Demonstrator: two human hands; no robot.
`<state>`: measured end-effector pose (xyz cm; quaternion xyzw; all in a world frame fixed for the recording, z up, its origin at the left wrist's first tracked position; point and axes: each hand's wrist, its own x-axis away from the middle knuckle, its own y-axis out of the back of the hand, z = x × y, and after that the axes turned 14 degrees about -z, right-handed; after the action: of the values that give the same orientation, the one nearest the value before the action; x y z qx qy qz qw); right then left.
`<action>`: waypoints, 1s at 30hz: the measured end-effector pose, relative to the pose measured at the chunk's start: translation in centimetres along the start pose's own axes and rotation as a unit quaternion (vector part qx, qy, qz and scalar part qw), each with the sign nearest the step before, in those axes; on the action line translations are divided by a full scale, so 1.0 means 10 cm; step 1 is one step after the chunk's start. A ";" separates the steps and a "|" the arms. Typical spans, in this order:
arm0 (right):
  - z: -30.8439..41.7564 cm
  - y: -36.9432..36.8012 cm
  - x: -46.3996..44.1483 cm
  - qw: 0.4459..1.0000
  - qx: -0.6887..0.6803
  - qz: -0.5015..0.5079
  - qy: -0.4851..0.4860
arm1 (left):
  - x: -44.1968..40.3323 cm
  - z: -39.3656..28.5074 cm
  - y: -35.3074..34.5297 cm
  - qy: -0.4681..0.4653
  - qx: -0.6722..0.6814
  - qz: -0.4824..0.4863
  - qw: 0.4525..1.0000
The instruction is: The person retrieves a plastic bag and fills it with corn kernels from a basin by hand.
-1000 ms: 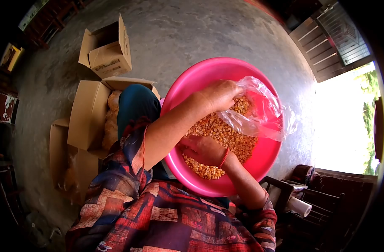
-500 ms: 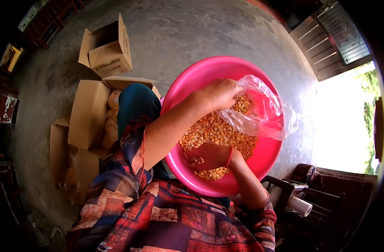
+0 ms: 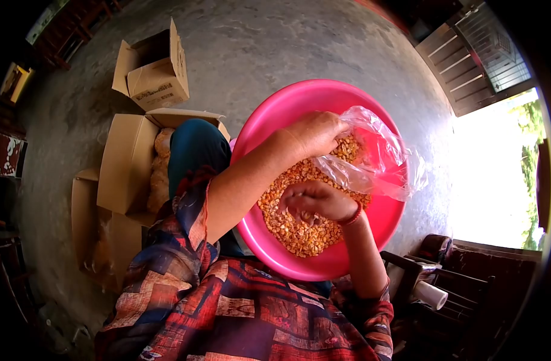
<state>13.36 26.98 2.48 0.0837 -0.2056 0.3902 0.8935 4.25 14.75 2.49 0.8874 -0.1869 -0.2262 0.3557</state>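
A pink basin holds a bed of yellow-orange corn kernels. My left hand reaches across it and pinches the rim of a clear plastic bag, which lies crumpled and spread over the basin's right side. Some kernels show by the bag, near my left fingertips. Above the corn, in the lower middle of the basin, is my right hand, wearing a red bracelet. Its fingers are curled inward around corn kernels, partly hidden by the hand itself.
An open cardboard box stands on the concrete floor ahead on the left. Closer, another open box holds bagged goods beside my knee. A dark wooden chair with a white roll stands at right.
My right hand has lifted off the corn and shifted slightly up and to the right, with its fingers curled. My left hand and the bag have hardly moved.
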 end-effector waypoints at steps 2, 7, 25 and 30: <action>0.01 -0.02 0.06 0.993 -0.038 -0.108 0.015 | -0.01 0.01 -0.01 0.000 -0.003 0.006 1.000; 0.02 0.24 0.14 0.899 -0.343 -0.249 0.108 | -0.04 0.04 -0.04 0.042 0.037 0.018 0.998; -0.14 0.51 0.04 0.752 -0.310 -0.477 0.333 | 0.00 0.05 -0.06 -0.002 -0.014 0.016 1.000; -0.09 0.46 0.02 0.766 -0.200 -0.515 0.327 | 0.01 0.04 -0.04 -0.002 -0.017 0.019 1.000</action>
<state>10.44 30.53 1.71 -0.1365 0.0996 -0.1752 0.9699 4.19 14.82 1.93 0.8770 -0.2011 -0.2242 0.3744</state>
